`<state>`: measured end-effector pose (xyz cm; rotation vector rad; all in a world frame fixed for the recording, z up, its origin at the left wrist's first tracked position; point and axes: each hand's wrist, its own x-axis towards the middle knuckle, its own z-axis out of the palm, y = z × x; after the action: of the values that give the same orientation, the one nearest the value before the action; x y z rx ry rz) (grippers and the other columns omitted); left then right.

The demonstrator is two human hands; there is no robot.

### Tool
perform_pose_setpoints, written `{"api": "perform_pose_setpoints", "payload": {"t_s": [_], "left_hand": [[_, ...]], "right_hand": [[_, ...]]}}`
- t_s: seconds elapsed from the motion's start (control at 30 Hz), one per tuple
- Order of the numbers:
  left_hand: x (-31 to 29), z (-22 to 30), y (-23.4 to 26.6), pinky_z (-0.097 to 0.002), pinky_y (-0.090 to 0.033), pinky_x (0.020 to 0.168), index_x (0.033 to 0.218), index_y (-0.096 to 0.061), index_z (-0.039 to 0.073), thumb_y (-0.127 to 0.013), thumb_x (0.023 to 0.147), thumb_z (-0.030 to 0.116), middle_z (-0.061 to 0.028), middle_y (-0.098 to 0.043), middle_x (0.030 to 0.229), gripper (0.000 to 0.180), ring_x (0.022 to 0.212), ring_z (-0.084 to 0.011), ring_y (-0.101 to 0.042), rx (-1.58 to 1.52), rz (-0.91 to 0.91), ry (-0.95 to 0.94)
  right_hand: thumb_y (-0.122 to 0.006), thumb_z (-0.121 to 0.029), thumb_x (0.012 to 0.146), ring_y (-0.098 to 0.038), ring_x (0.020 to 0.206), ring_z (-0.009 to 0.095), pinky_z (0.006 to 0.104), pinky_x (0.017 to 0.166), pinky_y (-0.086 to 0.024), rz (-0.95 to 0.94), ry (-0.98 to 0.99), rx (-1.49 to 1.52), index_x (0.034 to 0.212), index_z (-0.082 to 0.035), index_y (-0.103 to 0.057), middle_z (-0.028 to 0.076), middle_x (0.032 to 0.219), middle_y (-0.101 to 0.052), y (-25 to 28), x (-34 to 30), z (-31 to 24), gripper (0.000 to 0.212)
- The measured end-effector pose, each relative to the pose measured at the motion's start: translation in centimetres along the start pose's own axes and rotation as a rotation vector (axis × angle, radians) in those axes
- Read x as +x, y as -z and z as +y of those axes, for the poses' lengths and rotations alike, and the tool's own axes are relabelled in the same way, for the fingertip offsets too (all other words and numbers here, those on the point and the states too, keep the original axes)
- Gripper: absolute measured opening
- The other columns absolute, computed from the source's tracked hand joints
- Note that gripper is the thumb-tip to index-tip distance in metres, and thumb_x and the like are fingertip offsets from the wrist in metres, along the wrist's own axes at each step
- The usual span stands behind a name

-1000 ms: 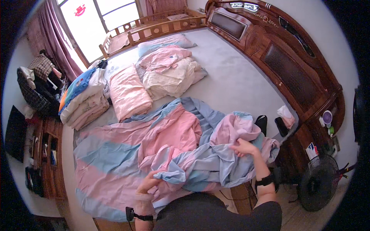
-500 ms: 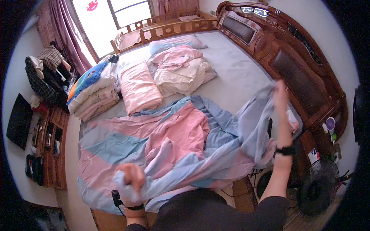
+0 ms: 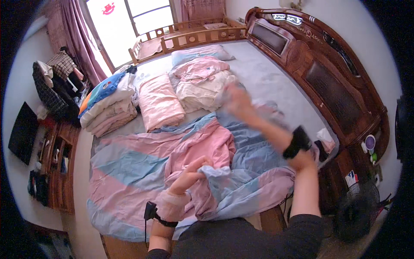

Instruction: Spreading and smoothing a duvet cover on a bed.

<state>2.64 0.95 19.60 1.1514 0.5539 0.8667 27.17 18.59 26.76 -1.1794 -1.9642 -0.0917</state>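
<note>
A pink, blue and grey quilt (image 3: 129, 162) lies rumpled over the near half of the bed, part of it over the near edge. My left hand (image 3: 192, 175) is closed on a pale blue edge of it, pinched above the middle. Stretched out over the far right part of the quilt, my right hand (image 3: 238, 102) is smeared by motion close to a cream and pink bundle of bedding (image 3: 205, 88). Blurred grey-blue cloth shows beneath that forearm. Whether the right fingers hold any cloth is not clear.
Beyond the quilt lie a folded pink quilt (image 3: 160, 101), a stack of folded bedding (image 3: 113, 110) and a pillow (image 3: 202, 54). A carved wooden headboard (image 3: 327, 82) runs along the right. A black fan (image 3: 355, 211) stands at lower right.
My right hand has swung from the headboard side leftward and away over the bed, and the lifted cloth has dropped. My left hand has moved right and farther out with the quilt edge.
</note>
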Motion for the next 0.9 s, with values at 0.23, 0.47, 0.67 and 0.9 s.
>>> {"api": "perform_pose_setpoints", "payload": {"t_s": [0.23,0.47,0.67,0.9], "left_hand": [[4.6,3.9,1.1,-0.0239,-0.046,0.075,0.086,-0.046,0.008,-0.05,0.083,-0.003,-0.0083,-0.063,0.095,0.012,0.084,-0.0134,-0.058,-0.203,0.09,-0.119],[6.0,0.6,2.6,-0.0299,-0.053,0.074,0.086,-0.047,0.007,-0.042,0.081,-0.01,-0.0168,-0.066,0.095,0.018,0.084,-0.0208,-0.064,-0.284,0.358,-0.273],[6.9,-2.3,3.1,-0.032,-0.055,0.069,0.089,-0.049,0.007,-0.042,0.081,-0.011,-0.0134,-0.064,0.09,0.02,0.076,-0.0215,-0.063,-0.568,0.54,-0.326],[5.4,0.2,2.1,-0.0196,-0.044,0.063,0.094,-0.05,0.005,-0.044,0.078,-0.009,-0.0028,-0.059,0.086,0.023,0.071,-0.009,-0.055,0.062,0.35,-0.266]], "right_hand": [[-0.07,-0.011,0.081,-0.062,0.075,0.01,0.0256,0.062,-0.049,-0.151,-0.478,0.942,0.096,-0.003,-0.056,0.005,0.084,-0.067,-3.8,-8.8,-7.6,0.021],[-0.065,-0.009,0.087,-0.06,0.087,0.013,0.0262,0.075,-0.048,-0.154,-0.76,1.276,0.102,-0.003,-0.055,0.006,0.095,-0.063,-3.3,-10.9,-9.1,0.019],[-0.065,-0.01,0.087,-0.058,0.09,0.012,0.0265,0.078,-0.047,-0.079,-0.657,1.317,0.106,-0.005,-0.054,0.005,0.097,-0.061,-4.5,-13.2,-10.6,0.023],[-0.065,-0.002,0.082,-0.055,0.078,0.006,0.0227,0.07,-0.044,0.018,-0.497,0.737,0.096,-0.004,-0.06,-0.001,0.084,-0.061,-2.5,-9.6,-5.9,0.014]]}}
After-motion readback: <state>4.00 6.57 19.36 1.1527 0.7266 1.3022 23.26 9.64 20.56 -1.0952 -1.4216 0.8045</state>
